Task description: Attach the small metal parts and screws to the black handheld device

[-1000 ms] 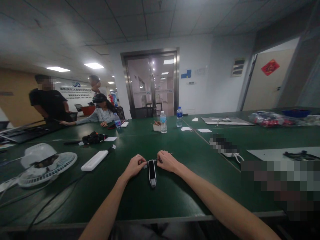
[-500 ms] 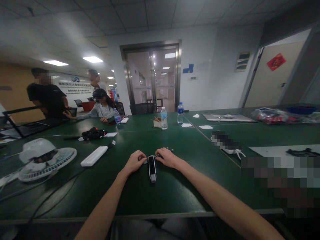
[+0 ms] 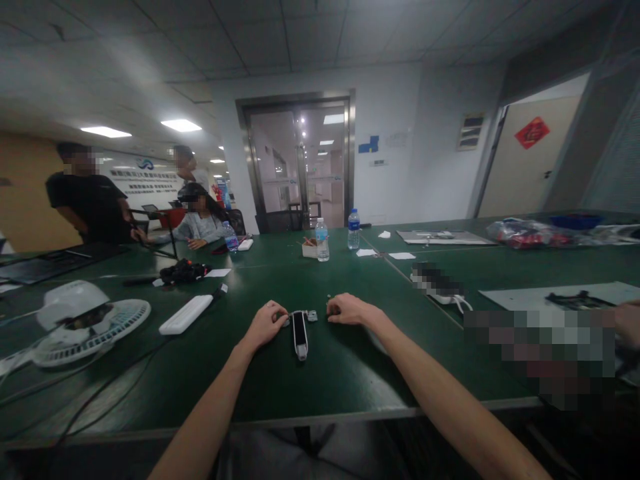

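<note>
The left hand (image 3: 265, 325) curls narrowly at a slim black-and-white plastic device (image 3: 300, 335) (any hold is too small to tell). The right hand (image 3: 351, 309) rests open, just apart, on the green tabletop (image 3: 350, 373).

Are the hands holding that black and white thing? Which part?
The left hand seems to pinch the top end of the black-and-white device; the right hand holds nothing.
</note>
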`<state>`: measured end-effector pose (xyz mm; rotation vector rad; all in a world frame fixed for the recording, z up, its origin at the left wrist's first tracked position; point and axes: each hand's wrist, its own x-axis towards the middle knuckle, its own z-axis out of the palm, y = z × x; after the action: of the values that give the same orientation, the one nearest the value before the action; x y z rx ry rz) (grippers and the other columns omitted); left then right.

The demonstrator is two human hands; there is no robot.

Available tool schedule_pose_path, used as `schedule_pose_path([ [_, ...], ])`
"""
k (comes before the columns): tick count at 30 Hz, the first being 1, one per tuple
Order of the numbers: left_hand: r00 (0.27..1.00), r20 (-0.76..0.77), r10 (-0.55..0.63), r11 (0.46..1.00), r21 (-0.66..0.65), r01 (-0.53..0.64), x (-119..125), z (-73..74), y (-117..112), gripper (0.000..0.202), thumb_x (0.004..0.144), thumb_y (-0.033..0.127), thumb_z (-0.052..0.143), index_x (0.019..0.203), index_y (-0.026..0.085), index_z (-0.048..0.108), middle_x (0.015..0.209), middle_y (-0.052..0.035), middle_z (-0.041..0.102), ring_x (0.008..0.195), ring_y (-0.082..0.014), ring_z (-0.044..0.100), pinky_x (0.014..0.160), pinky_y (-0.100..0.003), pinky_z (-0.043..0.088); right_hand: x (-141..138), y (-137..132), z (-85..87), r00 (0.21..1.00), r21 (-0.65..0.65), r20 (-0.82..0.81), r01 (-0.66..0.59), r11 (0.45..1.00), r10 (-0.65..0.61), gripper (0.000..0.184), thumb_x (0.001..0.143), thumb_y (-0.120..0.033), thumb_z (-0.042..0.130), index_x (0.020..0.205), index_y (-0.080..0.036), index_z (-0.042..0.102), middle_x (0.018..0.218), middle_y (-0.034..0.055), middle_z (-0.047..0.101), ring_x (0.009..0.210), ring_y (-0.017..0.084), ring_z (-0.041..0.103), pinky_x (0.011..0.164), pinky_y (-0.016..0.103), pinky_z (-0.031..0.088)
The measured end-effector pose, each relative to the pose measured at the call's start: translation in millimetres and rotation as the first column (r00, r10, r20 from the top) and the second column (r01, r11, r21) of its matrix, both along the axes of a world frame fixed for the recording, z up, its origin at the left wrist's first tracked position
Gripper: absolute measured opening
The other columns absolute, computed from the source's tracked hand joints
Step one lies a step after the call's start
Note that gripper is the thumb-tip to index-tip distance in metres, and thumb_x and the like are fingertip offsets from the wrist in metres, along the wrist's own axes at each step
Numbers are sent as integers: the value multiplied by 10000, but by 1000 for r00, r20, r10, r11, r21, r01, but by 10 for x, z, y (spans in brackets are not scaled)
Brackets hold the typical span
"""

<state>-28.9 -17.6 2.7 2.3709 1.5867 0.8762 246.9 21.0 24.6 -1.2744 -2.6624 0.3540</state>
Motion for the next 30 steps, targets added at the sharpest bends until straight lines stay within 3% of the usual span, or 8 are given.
schedule_pose_path([
  [3,1000,-4,-3,1000,-18,3,6,14,-1,230,817,339,494,838,179,657,872,-41,550,710,-153,508,661,-281,421,-55,27,-14,1000,14,24,13,1000,-13,153,792,-285,559,874,-209,663,882,35,661,753,140,598,634,213,396],
  [6,1000,-8,-15,999,-30,14,18,27,7,225,814,329,493,827,173,655,876,-47,551,721,-156,508,671,-286,424,-58,98,-37,996,112,30,78,991,-81,197,849,-259,475,869,-178,654,908,80,657,822,168,602,689,230,395],
  [13,1000,6,-31,999,-32,31,6,-4,37,206,815,319,497,817,179,647,882,-43,549,743,-159,510,681,-293,428,101,288,-129,971,181,-38,241,954,-238,226,888,-203,411,978,-142,609,981,113,635,926,179,579,772,231,381],
  [25,999,24,-36,998,-47,37,99,3,-85,228,822,329,484,862,180,653,912,-41,538,742,-153,505,684,-289,433,-147,145,-234,975,250,-190,164,954,-117,198,885,-197,416,938,-143,599,978,91,596,940,170,532,794,254,395],
  [30,1000,19,-15,1000,-16,15,79,0,-58,237,830,341,476,847,183,651,903,-42,537,722,-151,506,667,-282,426,-196,205,-264,989,246,-121,108,963,-80,213,881,-176,414,934,-153,619,962,97,605,928,181,543,790,261,395],
])
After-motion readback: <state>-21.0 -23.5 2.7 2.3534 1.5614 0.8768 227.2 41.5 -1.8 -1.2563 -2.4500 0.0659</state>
